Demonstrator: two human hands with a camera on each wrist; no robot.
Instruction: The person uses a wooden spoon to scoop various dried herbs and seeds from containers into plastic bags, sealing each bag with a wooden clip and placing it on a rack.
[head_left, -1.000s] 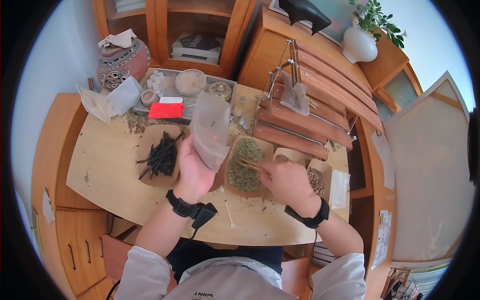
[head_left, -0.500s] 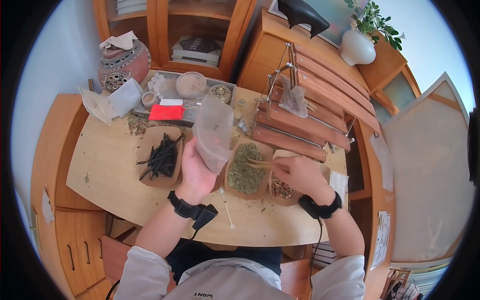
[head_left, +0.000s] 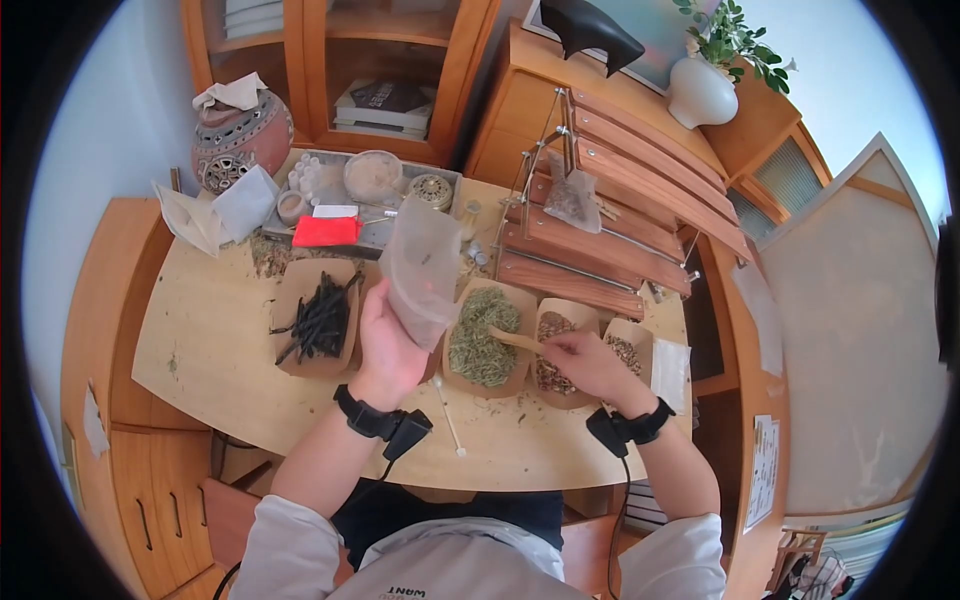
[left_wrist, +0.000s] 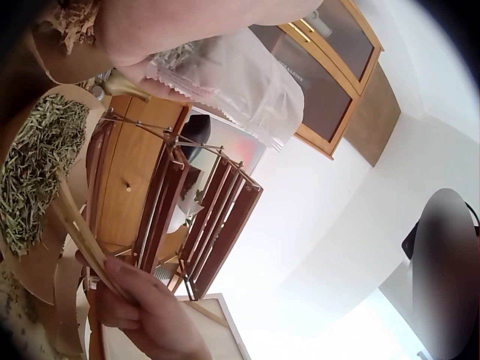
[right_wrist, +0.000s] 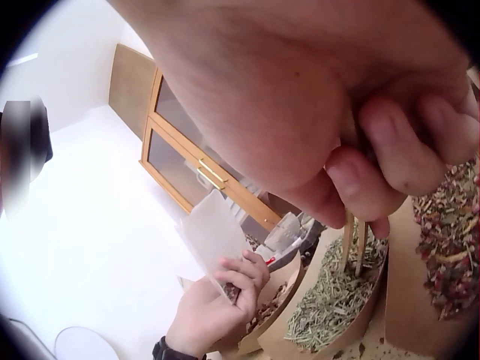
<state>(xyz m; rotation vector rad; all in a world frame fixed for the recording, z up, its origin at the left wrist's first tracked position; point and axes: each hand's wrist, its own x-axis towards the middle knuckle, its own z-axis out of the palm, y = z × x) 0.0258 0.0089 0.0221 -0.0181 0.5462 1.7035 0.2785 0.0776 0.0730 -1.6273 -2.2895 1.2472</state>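
Apparently tongs (head_left: 512, 339) between right fingers (head_left: 566, 349).

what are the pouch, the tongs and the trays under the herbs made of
Pouch: looks like thin frosted plastic film, since it is translucent, with a faint sheen.
Tongs: probably bamboo or light wood, as they are pale tan, matte and flat-bladed.
Trays: likely kraft paper or thin card, from the brown matte surface and curled-up edges.
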